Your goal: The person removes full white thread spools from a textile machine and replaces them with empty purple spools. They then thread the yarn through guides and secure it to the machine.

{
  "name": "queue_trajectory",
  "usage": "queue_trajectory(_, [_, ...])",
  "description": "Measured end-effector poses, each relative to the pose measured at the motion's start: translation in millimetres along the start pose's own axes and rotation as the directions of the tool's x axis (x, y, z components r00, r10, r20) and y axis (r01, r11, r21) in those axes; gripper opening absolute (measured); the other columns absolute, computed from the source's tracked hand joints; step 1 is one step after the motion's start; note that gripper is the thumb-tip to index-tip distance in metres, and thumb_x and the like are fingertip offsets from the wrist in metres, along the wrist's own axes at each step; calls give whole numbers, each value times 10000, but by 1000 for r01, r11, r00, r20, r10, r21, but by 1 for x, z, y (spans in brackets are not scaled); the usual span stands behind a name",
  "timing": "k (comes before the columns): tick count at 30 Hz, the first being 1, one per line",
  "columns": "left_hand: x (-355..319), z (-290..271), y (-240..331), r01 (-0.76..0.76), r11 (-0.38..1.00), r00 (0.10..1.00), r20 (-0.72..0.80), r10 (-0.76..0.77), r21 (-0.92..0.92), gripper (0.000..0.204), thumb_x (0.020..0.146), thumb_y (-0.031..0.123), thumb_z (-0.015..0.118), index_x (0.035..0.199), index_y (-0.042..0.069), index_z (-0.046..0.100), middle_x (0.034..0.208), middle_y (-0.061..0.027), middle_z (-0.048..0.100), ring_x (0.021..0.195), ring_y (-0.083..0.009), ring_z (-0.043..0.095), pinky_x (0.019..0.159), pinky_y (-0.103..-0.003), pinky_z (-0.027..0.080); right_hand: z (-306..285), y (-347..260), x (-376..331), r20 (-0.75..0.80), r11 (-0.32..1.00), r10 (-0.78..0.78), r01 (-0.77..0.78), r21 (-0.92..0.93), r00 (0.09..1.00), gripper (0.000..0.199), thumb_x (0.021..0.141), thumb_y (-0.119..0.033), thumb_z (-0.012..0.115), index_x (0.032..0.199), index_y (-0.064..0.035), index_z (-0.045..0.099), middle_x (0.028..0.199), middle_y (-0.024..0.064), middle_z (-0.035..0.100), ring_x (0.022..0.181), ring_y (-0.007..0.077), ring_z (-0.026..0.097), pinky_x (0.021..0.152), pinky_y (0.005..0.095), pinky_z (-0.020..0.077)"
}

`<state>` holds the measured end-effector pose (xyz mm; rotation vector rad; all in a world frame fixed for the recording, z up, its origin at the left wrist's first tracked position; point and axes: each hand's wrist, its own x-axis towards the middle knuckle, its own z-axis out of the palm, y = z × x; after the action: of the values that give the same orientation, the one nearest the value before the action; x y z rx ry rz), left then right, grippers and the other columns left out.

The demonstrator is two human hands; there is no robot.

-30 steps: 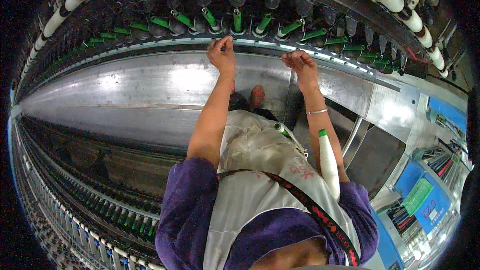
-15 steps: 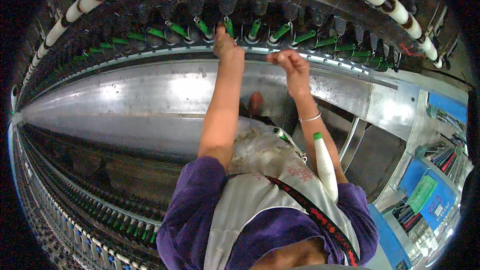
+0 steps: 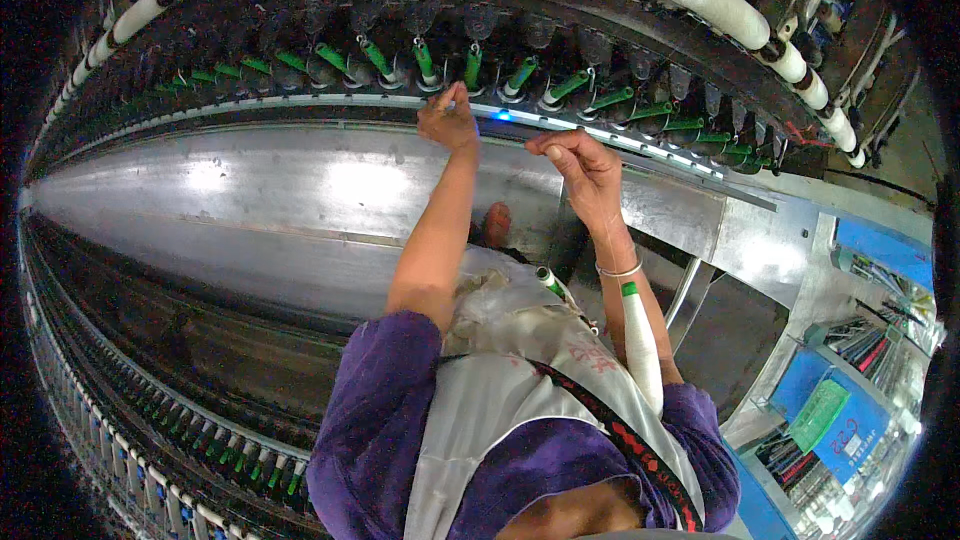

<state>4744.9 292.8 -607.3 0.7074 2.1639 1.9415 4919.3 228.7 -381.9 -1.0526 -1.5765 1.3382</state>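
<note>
Two bare hands, left hand (image 3: 447, 118) and right hand (image 3: 580, 162), fingertips pinched together beside slim green spindles (image 3: 470, 67) above smooth steel panel (image 3: 300, 190).

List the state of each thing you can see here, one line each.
Left hand: raised to the rail, fingers pinched; what it pinches is too fine to tell.
Right hand: raised, fingers curled, just short of the rail.
Green bobbins: bare, seated in a row.
White bobbin: wound full, tucked by the right forearm.
Blue light: lit.
</note>
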Motion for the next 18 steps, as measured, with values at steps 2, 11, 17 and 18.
queue_trajectory(2, [-1,6,-11,-49,950,998,42,38,309,129,732,63,801,803,165,768,817,-26,661,853,-247,558,843,-478,378,2,-5,0,16,999,-10,10,-33,1000,108,961,-62,597,975,8,679,1009,109,725,972,172,671,889,313,524])
queue_trajectory(11, [-22,-8,-6,-416,773,908,272,320,479,394,838,326,642,1210,202,676,1169,-84,544,1117,-288,429,987,-493,250,33,-10,33,95,983,-52,68,-171,994,102,935,-61,635,975,10,697,939,79,727,873,133,665,796,276,524])
queue_trajectory(17, [-20,0,-49,77,996,897,440,-50,-43,500,763,450,692,1223,254,666,1258,-31,493,1201,-318,399,977,-545,264,67,-3,60,213,956,-165,209,-204,963,102,891,-83,687,943,4,694,811,93,683,678,126,575,627,288,477])
queue_trajectory(18, [-20,-1,-50,36,999,888,460,-19,-27,511,753,463,705,1221,262,667,1275,-22,485,1217,-324,392,981,-558,263,69,-4,63,203,953,-122,172,-251,972,98,890,-80,686,941,4,694,807,94,684,675,127,575,629,288,480])
